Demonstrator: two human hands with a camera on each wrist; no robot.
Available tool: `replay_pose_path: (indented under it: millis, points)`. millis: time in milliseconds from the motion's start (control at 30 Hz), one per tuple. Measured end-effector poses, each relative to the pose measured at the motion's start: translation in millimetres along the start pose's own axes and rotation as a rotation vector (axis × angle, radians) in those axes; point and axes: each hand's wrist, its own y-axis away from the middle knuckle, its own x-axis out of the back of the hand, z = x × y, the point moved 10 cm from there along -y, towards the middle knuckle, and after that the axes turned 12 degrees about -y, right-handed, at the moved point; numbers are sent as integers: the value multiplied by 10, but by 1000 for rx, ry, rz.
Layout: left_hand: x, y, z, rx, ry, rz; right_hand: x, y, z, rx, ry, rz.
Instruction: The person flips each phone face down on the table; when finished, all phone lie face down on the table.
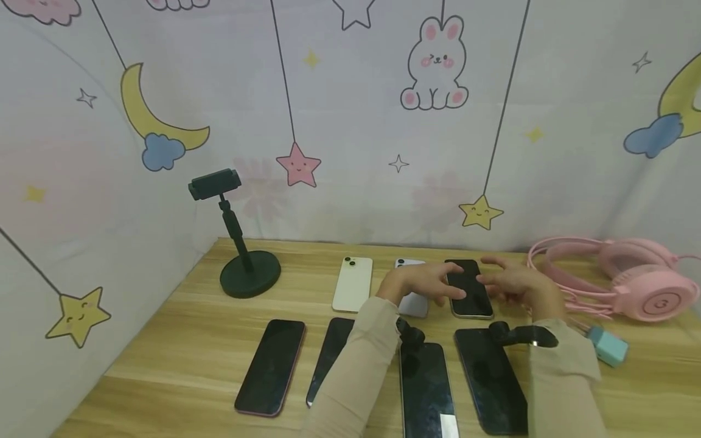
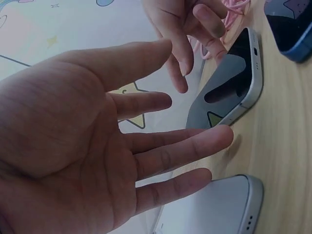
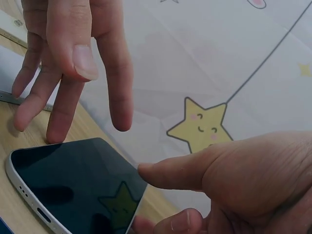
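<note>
Over the back row of phones, both hands hover around a phone with a dark screen point(image 1: 469, 286), which lies face up on the table. My left hand point(image 1: 418, 281) is at its left side, fingers spread and mostly straight, above a pale lavender phone point(image 1: 413, 305) that it partly covers. From the right, my right hand point(image 1: 517, 283) reaches in, its thumb beside the phone's edge and its other fingers slightly bent. In the right wrist view the thumb seems close to the dark phone point(image 3: 78, 180); contact is uncertain. Neither hand holds anything.
A cream phone point(image 1: 352, 286) lies back down to the left. Several dark-screened phones, including one with a pinkish edge point(image 1: 271, 368), form the front row. A black stand point(image 1: 249, 274) is at back left; pink headphones point(image 1: 648, 298) and a teal charger point(image 1: 608, 345) are at right.
</note>
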Motion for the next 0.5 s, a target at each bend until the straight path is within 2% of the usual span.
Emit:
replay_pose_path:
  millis: [200, 333, 500]
  points:
    - [24, -1, 41, -10, 19, 2, 30, 17, -69, 37, -43, -5]
    - [16, 2, 27, 1, 60, 0, 43, 27, -130, 71, -108, -6]
    - [29, 23, -10, 16, 142, 13, -8, 26, -227, 117, -119, -22]
